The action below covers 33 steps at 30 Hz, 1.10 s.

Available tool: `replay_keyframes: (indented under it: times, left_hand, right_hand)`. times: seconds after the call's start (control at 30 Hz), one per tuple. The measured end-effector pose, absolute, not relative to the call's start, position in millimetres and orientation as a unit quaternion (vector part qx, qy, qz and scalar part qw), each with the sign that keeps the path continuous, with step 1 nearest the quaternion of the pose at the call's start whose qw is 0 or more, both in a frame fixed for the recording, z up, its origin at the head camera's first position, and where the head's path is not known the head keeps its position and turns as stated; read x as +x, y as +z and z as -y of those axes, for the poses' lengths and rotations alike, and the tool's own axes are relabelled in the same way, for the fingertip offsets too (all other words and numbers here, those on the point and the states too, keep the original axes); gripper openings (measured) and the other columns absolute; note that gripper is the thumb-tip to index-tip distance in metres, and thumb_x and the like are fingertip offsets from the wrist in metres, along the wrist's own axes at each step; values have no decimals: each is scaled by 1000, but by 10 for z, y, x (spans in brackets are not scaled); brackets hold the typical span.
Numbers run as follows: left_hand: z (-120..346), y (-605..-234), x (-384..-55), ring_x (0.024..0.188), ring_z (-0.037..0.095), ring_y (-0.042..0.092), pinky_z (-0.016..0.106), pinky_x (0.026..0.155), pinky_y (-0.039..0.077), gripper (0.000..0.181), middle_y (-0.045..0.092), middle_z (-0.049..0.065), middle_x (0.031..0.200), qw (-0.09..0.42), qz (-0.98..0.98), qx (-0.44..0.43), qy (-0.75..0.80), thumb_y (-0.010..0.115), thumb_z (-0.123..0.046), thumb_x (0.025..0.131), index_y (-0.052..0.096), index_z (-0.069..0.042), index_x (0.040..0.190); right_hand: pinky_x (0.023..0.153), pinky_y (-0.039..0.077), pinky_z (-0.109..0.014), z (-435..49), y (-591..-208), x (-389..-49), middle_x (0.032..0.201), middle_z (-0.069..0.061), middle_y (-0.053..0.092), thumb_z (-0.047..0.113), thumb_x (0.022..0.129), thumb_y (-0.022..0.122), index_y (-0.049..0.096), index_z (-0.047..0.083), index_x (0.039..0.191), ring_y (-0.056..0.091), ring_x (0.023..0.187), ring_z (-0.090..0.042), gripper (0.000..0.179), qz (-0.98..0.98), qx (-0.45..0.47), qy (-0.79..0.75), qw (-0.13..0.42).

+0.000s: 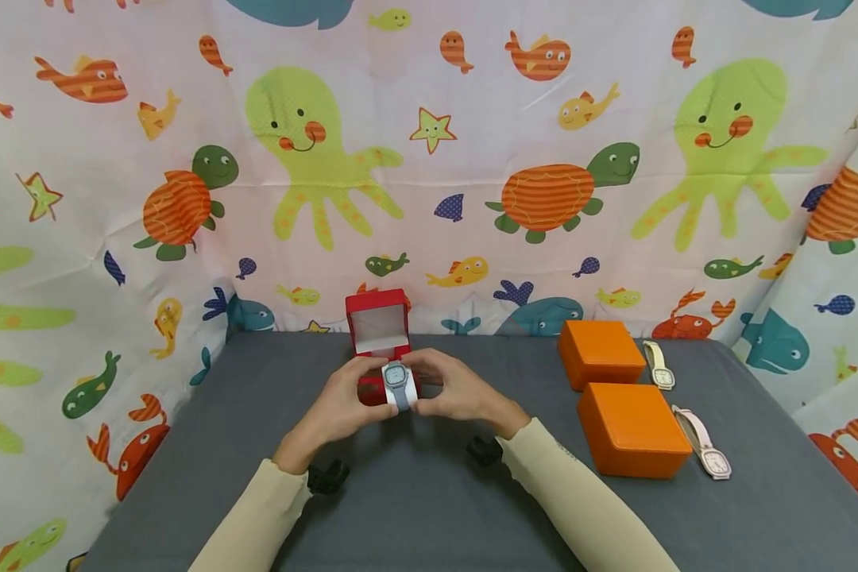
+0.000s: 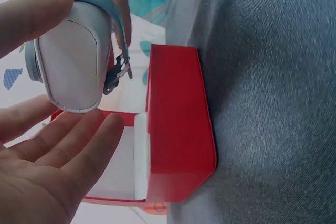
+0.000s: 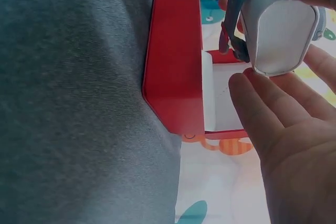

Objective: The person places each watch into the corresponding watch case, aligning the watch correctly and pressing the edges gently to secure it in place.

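Between my two hands is a wristwatch [image 1: 396, 374] with a blue-grey strap, wrapped round a white watch cushion [image 2: 72, 61]. My left hand [image 1: 343, 401] pinches one side of them, its thumb at the strap. On the opposite side my right hand [image 1: 457, 389] grips the cushion, thumb on top and fingers below. The strap's buckle end [image 2: 113, 76] stands off the cushion's underside. Just behind the hands, a red watch box [image 3: 173, 61] stands with its lid raised and pale lining showing; the hands partly cover it in the head view.
Two orange boxes [image 1: 600, 353] stand at the right of the grey table [image 1: 429, 508]. Beside them lie a cream-strapped watch [image 1: 659, 367] and a pale pink-strapped watch [image 1: 708, 449]. A curtain [image 1: 429, 206] printed with sea animals hangs behind the table.
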<state>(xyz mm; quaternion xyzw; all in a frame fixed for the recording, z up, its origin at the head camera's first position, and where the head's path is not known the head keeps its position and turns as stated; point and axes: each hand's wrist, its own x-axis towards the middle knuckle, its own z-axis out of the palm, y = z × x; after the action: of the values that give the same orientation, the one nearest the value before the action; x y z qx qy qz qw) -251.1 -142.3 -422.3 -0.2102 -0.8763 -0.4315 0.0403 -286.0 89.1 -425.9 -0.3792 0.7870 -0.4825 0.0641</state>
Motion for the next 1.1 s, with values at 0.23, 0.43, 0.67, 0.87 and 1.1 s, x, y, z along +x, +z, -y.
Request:
replay_keyframes:
  times: [0.23,0.43,0.67,0.87,1.1]
  left_hand:
    - [1472,-4239,-2671,115,34,48,50,85,52,71,50,6,129,50,875,-213,-432,83,-22,73,50,-11,135]
    - [1534,-4255,-2805,116,35,48,53,88,50,70,50,11,131,48,881,-209,-422,82,-22,74,50,-7,135]
    - [1569,-4292,-2950,116,36,47,53,89,49,71,49,11,130,33,890,-198,-409,81,-24,75,49,-8,135]
    - [1581,-4329,-2999,116,33,48,50,89,50,70,50,11,131,21,901,-183,-392,81,-23,75,50,-8,136]
    - [1544,-4347,-3051,112,31,50,46,88,51,72,52,10,129,16,903,-192,-385,82,-22,75,49,-7,137]
  right_hand:
    - [101,42,-41,-810,-4241,-3041,129,1,52,9,77,72,48,11,134,51,122,-19,62,-786,-388,-478,63]
    - [101,42,-36,-732,-4218,-3178,130,2,51,10,78,72,48,12,134,51,122,-18,61,-812,-372,-445,66]
    - [101,42,-41,-671,-4240,-3286,129,0,52,10,78,71,48,13,132,49,125,-23,59,-825,-355,-435,69]
    - [101,42,-48,-638,-4315,-3366,129,-1,51,9,79,71,48,14,130,49,126,-27,57,-823,-357,-433,82]
    - [102,41,-44,-647,-4321,-3399,125,3,54,11,79,73,51,19,126,50,124,-25,52,-838,-340,-418,84]
